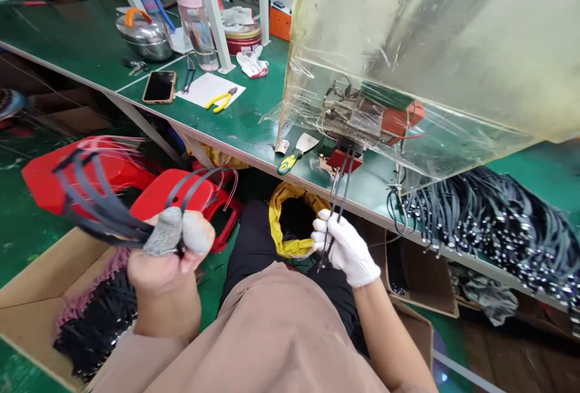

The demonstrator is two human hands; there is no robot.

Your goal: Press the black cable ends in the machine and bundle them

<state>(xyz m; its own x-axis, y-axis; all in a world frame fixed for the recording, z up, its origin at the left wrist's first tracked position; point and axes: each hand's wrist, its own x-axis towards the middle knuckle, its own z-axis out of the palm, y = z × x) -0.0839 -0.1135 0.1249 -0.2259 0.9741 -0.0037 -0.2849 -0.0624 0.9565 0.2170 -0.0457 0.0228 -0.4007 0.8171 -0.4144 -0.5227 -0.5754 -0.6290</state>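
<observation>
My left hand (170, 248), two digits wrapped in grey covers, is closed on a bunch of looped black flat cables (102, 193), partly blurred. My right hand (347, 248), in a white glove, grips two thin black cables (343, 190). Their upper ends reach a small red-and-black fixture (345, 154) at the bench edge, under a hanging clear plastic sheet (408, 36). Whether the ends touch the fixture I cannot tell. The lower ends stick out below my right fingers. A scraper with a green-yellow handle (296, 154) lies left of the fixture.
A large pile of black cables (489, 224) hangs over the bench edge at right. Below sit a yellow-rimmed bag (277, 224), red stools (174, 190) and a cardboard box (31, 320) of cables. Yellow-handled cutters (221, 100), a phone (159, 86) and a bottle (197, 27) are on the green bench (244, 112).
</observation>
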